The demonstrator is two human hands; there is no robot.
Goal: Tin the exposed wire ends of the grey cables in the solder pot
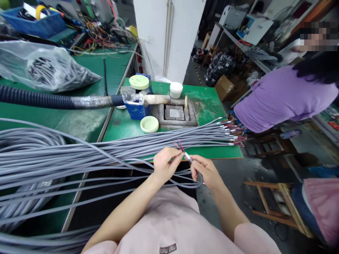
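Observation:
My right hand [208,171] is closed around a grey cable [199,179] just below its stripped end, where a white band shows. Thin coloured wires [180,145] fan out of that end. My left hand [167,160] pinches at the base of these wires with thumb and forefinger. Behind my hands, a bundle of grey cables [127,146] runs across the green bench, their stripped coloured ends [235,134] lying at its right edge. More of the cable lies coiled [31,141] at the left.
A square metal pot [174,113] with a brush [186,107] sits on the bench. Around it are a white tub [176,90], a pale green lid [149,124], a blue box [137,109] and a black hose [58,100]. A person in purple [286,98] is at the right, near a wooden stool [283,204].

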